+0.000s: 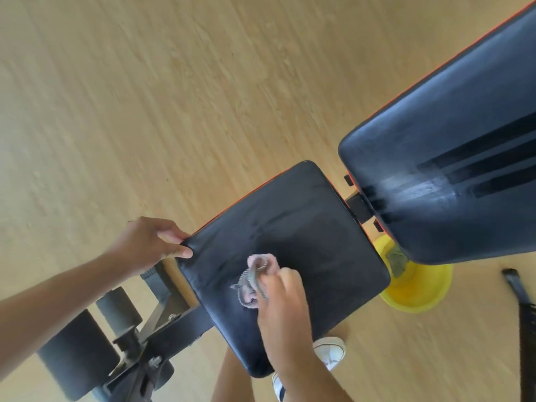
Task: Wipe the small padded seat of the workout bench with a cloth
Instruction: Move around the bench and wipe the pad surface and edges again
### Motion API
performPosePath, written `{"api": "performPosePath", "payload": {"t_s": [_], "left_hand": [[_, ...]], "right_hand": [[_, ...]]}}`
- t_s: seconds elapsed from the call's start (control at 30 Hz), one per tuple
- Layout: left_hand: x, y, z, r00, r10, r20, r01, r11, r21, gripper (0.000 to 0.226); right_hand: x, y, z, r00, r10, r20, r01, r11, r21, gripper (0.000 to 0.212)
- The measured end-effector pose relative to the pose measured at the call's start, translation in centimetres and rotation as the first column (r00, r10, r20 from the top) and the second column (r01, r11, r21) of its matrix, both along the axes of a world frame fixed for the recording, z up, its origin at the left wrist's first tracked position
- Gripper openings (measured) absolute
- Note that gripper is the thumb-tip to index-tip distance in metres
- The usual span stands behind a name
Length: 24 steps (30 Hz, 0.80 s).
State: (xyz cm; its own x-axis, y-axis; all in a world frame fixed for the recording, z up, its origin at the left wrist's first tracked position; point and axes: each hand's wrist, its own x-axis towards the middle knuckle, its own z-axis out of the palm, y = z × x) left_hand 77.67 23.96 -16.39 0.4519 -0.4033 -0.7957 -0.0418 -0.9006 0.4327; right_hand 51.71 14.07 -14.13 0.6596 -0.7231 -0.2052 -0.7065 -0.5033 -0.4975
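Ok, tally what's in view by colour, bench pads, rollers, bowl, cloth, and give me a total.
Black pads: 2, the small seat and the long backrest
Black foam rollers: 2
Yellow bowl: 1, on the floor
Grey-and-pink cloth: 1, in the right hand
Total: 6

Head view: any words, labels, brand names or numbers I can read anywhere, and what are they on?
None can be read.
Backrest pad: dark stripes only, no lettering.
Small padded seat: plain, just wipe streaks.
Cloth in the right hand: a striped pattern, no text.
Yellow basin: no visible marking.
Shoe: too blurred to tell.
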Motion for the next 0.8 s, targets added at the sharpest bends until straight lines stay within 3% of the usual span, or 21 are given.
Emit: {"api": "performPosePath", "payload": {"t_s": [0.07, 0.13, 0.2, 0.3, 0.4, 0.53, 0.63, 0.73, 0.8], "left_hand": [[0.1, -0.1, -0.1, 1.0, -0.007, 0.007, 0.007, 1.0, 0.0, 0.02], [0.2, -0.1, -0.2, 0.999, -0.038, 0.028, 0.038, 0.999, 0.004, 0.018], [0.1, -0.2, -0.2, 0.997, -0.056, 0.051, 0.054, 0.998, 0.037, 0.021], [0.2, -0.3, -0.2, 0.998, -0.043, 0.042, 0.04, 0.997, 0.065, 0.024], [0.1, -0.4, 0.2, 1.0, -0.02, 0.023, 0.019, 0.999, 0.045, 0.021], [-0.2, -0.3, 0.3, 1.0, 0.019, 0.018, -0.02, 0.999, 0.049, 0.02], [0.0, -0.2, 0.1, 1.0, 0.015, 0.013, -0.016, 0.999, 0.052, 0.02], [0.0, -0.1, 0.0, 1.0, 0.008, 0.024, -0.009, 0.999, 0.048, 0.021], [-0.1, -0.1, -0.1, 0.999, -0.017, 0.039, 0.016, 0.999, 0.044, 0.023]], "right_hand": [[4.9, -0.5, -0.9, 0.957, 0.267, 0.116, -0.268, 0.963, -0.005, 0.02], [9.4, -2.1, -1.5, 0.889, 0.439, 0.131, -0.443, 0.897, -0.002, 0.018], [13.5, -4.0, -1.2, 0.81, 0.586, 0.013, -0.586, 0.81, -0.026, 0.023], [17.2, -7.1, -0.4, 0.551, 0.809, -0.205, -0.826, 0.564, 0.006, 0.008], [17.9, -13.7, 0.5, 0.505, 0.807, -0.306, -0.818, 0.561, 0.13, 0.02], [16.6, -21.7, 0.8, 0.622, 0.683, -0.383, -0.564, 0.73, 0.387, 0.023], [17.8, -17.9, -0.4, 0.542, 0.793, -0.28, -0.655, 0.607, 0.451, 0.015], [18.8, -10.3, -1.6, 0.405, 0.896, -0.182, -0.796, 0.444, 0.413, 0.041], [19.1, -7.8, -1.6, 0.369, 0.912, -0.179, -0.844, 0.41, 0.346, 0.046]]}}
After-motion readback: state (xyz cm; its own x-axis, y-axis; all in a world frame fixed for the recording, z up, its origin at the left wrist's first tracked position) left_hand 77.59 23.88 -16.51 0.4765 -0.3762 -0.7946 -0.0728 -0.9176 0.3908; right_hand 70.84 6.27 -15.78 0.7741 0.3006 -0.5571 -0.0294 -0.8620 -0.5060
